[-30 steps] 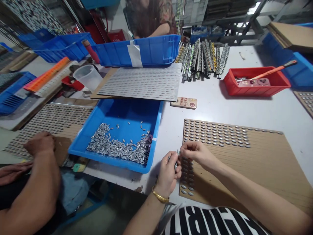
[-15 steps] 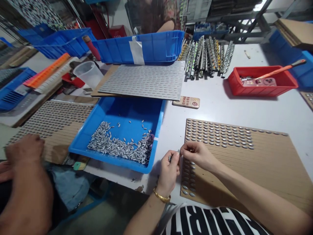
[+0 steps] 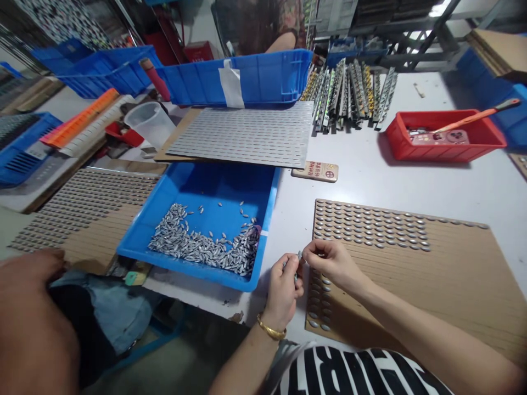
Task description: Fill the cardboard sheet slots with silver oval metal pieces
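Note:
My left hand (image 3: 283, 282) is closed around a few small silver oval pieces, and one of these pieces (image 3: 300, 254) sticks up between thumb and forefinger. My right hand (image 3: 331, 260) meets it there, thumb and forefinger pinched at the edge of that same piece; the exact contact is hard to make out. Both hands hover by the left edge of a grooved cardboard sheet (image 3: 461, 285). Rows of silver oval pieces (image 3: 373, 222) lie along its top left, with more down its left side. Left of my hands, a blue bin (image 3: 224, 189) holds a loose heap of such pieces (image 3: 201, 247).
A slotted grey board (image 3: 242, 134) overhangs the bin's back. Beyond stand a long blue bin (image 3: 267, 79), patterned strips (image 3: 346, 96) and a red tray (image 3: 444, 148). A phone-shaped case (image 3: 317, 171) lies mid-table. At left are a co-worker's arm (image 3: 37, 312) and another filled cardboard sheet (image 3: 88, 206).
The co-worker's arm at the left has shifted down and nearer to the camera, off the other cardboard sheet. My hands stay almost in place, fingertips still together at the piece.

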The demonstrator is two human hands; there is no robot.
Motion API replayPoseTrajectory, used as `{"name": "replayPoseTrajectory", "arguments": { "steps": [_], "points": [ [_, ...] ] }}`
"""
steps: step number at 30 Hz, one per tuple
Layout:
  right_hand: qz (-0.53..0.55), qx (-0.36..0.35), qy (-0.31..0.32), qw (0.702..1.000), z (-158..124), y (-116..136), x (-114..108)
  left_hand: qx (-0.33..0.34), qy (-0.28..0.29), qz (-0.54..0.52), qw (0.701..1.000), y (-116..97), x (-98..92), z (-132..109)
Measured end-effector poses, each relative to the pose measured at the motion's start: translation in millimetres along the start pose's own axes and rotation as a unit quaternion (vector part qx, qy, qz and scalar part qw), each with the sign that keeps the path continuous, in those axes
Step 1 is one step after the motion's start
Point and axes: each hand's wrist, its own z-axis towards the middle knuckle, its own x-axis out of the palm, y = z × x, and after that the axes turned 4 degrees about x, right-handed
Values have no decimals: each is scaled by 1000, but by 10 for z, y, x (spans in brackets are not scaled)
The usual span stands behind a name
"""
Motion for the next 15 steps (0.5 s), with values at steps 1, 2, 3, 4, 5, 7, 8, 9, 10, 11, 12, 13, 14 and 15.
{"name": "replayPoseTrajectory", "arguments": {
  "steps": [1,2,3,4,5,7,8,9,10,11,12,13,14,15],
  "points": [
    [-4,-3,-3,1000,1,-4,2,-1,3,1,1000,-3,-1,-2],
    [-9,-6,-5,1000,3,-9,3,0,6,2,1000,-6,-1,-4],
    [-15,-11,-8,1000,3,-12,5,2,9,5,1000,-10,-1,-7],
    [-23,-16,-11,1000,3,-14,7,6,9,11,1000,-14,0,-10],
    [-32,-20,-15,999,2,-15,10,9,8,19,1000,-16,1,-12],
    [-46,-26,-22,998,-2,-12,16,13,4,33,999,-18,2,-12],
    [-48,-26,-21,998,-3,-10,19,14,3,34,999,-17,2,-10],
    [-46,-26,-20,998,-5,-8,21,12,3,29,1000,-14,1,-7],
    [-43,-25,-18,999,-5,-8,24,9,2,20,1000,-11,0,-4],
    [-39,-23,-17,999,-5,-10,27,5,1,11,1000,-7,-1,-2],
    [-35,-21,-15,999,-5,-15,31,2,-1,4,1000,-4,-1,-1],
    [-31,-20,-13,999,-4,-21,34,0,-4,0,1000,-1,0,-1],
    [-26,-18,-11,999,-3,-29,38,0,-7,-4,1000,2,1,-2],
    [-22,-18,-12,1000,-2,-38,43,0,-8,-7,1000,4,3,-4]
  ]
}}
